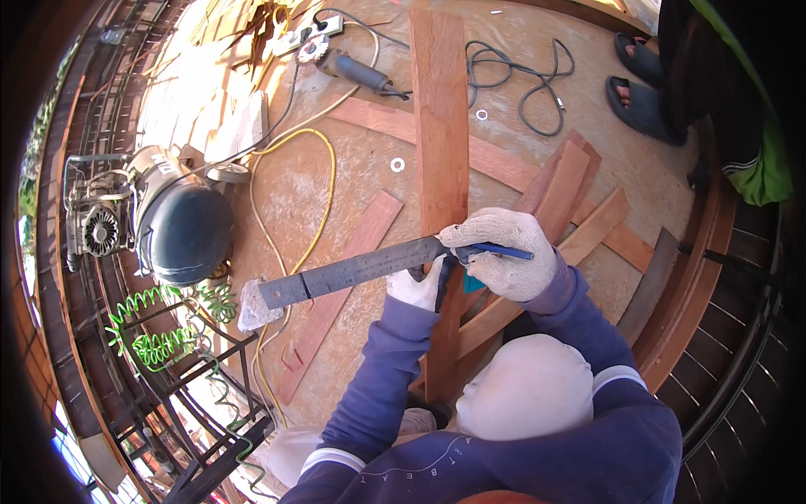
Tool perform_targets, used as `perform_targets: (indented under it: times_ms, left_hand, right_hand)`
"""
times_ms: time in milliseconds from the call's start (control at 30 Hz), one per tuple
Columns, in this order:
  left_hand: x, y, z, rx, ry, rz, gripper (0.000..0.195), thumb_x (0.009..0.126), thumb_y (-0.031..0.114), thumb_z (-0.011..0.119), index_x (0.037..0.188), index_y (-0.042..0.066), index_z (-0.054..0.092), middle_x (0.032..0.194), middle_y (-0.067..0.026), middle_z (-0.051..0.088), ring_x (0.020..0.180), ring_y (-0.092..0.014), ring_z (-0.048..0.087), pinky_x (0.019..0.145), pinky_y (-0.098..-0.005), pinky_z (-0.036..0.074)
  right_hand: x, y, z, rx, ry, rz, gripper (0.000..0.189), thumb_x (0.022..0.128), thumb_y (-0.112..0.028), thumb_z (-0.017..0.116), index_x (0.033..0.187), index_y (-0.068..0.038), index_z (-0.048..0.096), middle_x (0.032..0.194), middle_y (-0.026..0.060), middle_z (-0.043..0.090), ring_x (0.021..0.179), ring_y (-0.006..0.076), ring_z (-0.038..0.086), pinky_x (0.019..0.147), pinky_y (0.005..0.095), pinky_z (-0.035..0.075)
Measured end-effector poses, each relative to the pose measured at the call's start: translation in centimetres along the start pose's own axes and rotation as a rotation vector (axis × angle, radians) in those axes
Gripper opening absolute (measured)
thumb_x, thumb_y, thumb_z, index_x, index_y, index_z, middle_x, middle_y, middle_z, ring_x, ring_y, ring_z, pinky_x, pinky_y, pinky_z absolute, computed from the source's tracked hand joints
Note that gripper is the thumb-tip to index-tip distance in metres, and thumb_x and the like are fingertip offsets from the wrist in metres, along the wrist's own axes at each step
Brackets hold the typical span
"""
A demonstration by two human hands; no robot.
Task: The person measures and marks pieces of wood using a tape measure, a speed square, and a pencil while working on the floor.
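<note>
My right hand (507, 252), in a white knitted glove, holds a blue pencil (504, 250) and touches the upper end of a steel square or rule (352, 272). My left hand (419, 283), in a white and dark glove, grips the tool from below, near the same end. The marked blade reaches out to the left past the edge of a long reddish wooden board (441, 126), which runs away from me under my hands. A teal object (473, 283) shows partly below my right hand. What joins the blade under my fingers is hidden.
An angle grinder (356, 72) lies by a power strip (308, 38). Left stands an air compressor (182, 233) with a green coiled hose (157, 343). Loose wooden strips (343, 296) and a yellow cable (332, 183) cross the floor. A person's sandalled feet (642, 107) are at right.
</note>
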State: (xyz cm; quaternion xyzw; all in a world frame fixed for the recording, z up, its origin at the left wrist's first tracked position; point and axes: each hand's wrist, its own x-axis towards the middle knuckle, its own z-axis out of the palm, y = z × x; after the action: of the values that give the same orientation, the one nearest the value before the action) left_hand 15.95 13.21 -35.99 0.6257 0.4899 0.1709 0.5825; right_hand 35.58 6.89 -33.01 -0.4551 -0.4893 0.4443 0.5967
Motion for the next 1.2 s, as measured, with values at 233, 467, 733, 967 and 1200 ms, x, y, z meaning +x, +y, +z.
perform_targets:
  times_ms: [233,467,733,967,1200]
  left_hand:
    - [0.3,-1.1,-0.1,0.110,-0.001,0.128,0.028,0.091,0.006,0.067,0.118,-0.001,0.061,0.108,-0.0118,0.068,0.098,-0.019,0.065,0.085,-0.0338,0.052]
    - [0.0,-1.0,0.0,0.217,-0.016,0.143,0.032,0.088,0.010,0.071,0.118,0.001,0.061,0.103,-0.0128,0.068,0.093,-0.022,0.066,0.081,-0.0362,0.051]
    - [0.3,0.8,0.3,-0.019,-0.069,-0.062,0.028,0.091,0.006,0.068,0.117,0.000,0.061,0.104,-0.0087,0.069,0.093,-0.016,0.065,0.079,-0.0312,0.052]
    - [0.3,0.7,-0.5,-0.057,0.017,-0.041,0.020,0.090,0.002,0.068,0.109,-0.002,0.067,0.103,-0.0100,0.071,0.094,-0.016,0.067,0.084,-0.0304,0.054]
    - [2.1,0.2,-2.4,-0.155,-0.063,0.036,0.019,0.090,0.001,0.070,0.108,-0.001,0.068,0.102,-0.0093,0.071,0.094,-0.015,0.066,0.084,-0.0293,0.053]
  right_hand:
    - [0.2,0.9,0.3,0.072,0.011,-0.041,0.031,0.081,0.002,0.065,0.111,0.003,0.069,0.096,0.0126,0.068,0.086,0.0179,0.067,0.077,0.0295,0.054]
    - [0.1,1.5,0.3,0.075,-0.003,-0.027,0.032,0.080,0.003,0.064,0.112,0.002,0.069,0.102,0.0138,0.070,0.088,0.0185,0.067,0.079,0.0298,0.054]
    - [-0.6,1.6,0.0,0.140,0.028,0.010,0.031,0.082,0.001,0.066,0.112,0.002,0.069,0.106,0.0140,0.070,0.090,0.0201,0.068,0.082,0.0310,0.054]
    - [-0.1,1.1,-0.7,0.014,0.036,0.063,0.029,0.081,0.001,0.066,0.110,0.002,0.069,0.100,0.0128,0.069,0.089,0.0188,0.067,0.081,0.0309,0.054]
    - [-2.6,2.6,-2.0,0.286,0.392,0.207,0.044,0.086,-0.003,0.063,0.130,-0.001,0.059,0.102,0.0038,0.065,0.090,0.0119,0.062,0.083,0.0278,0.051]
